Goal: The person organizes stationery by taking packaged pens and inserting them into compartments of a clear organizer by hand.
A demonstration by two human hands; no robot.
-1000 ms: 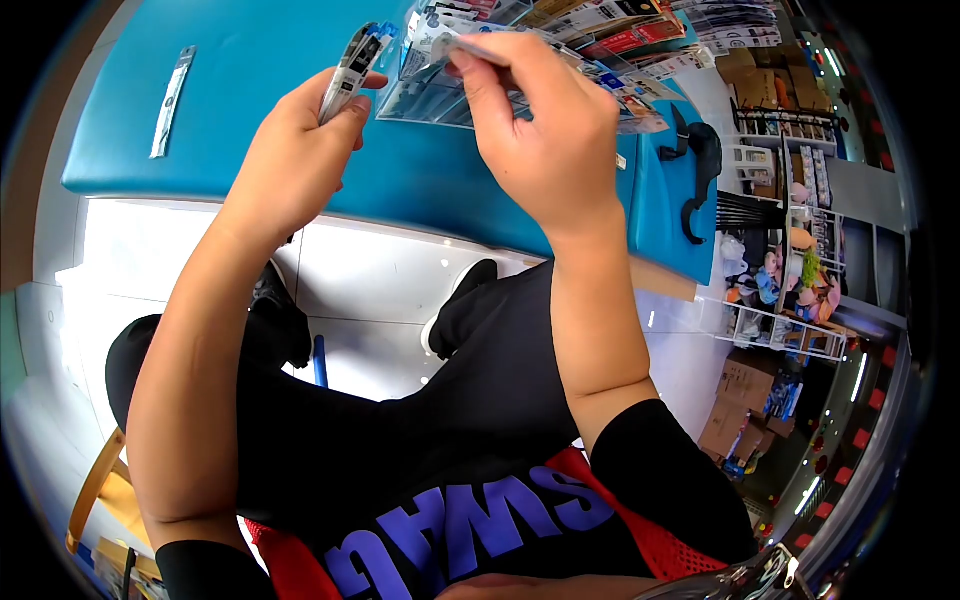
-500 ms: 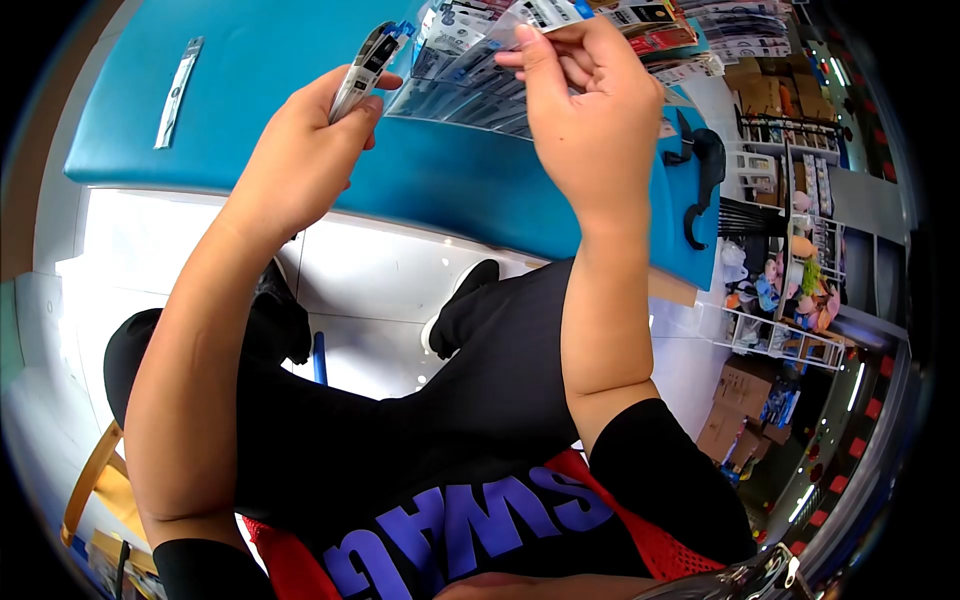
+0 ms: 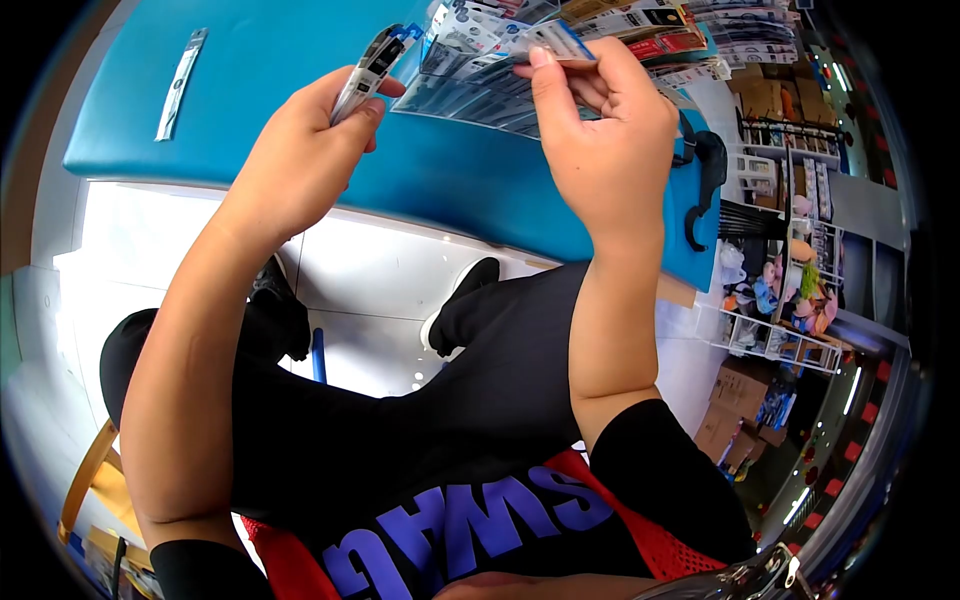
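My left hand is closed around a bundle of slim packaged pens with blue tips at the top. Thumb and fingers of my right hand pinch a clear packet with a printed label and a blue edge. That packet is over a clear divided box filled with several labelled packets. A single slim packet lies by itself on the blue table, left of my left hand.
A black strap-like object lies at the table's right end. Beyond it are white shelves and cardboard boxes. A wooden chair is at the lower left. My legs are below the table edge.
My right hand has moved right from the left part of the box, and the labelled packet has come into view in its fingers. My left hand has stayed almost still with its bundle.
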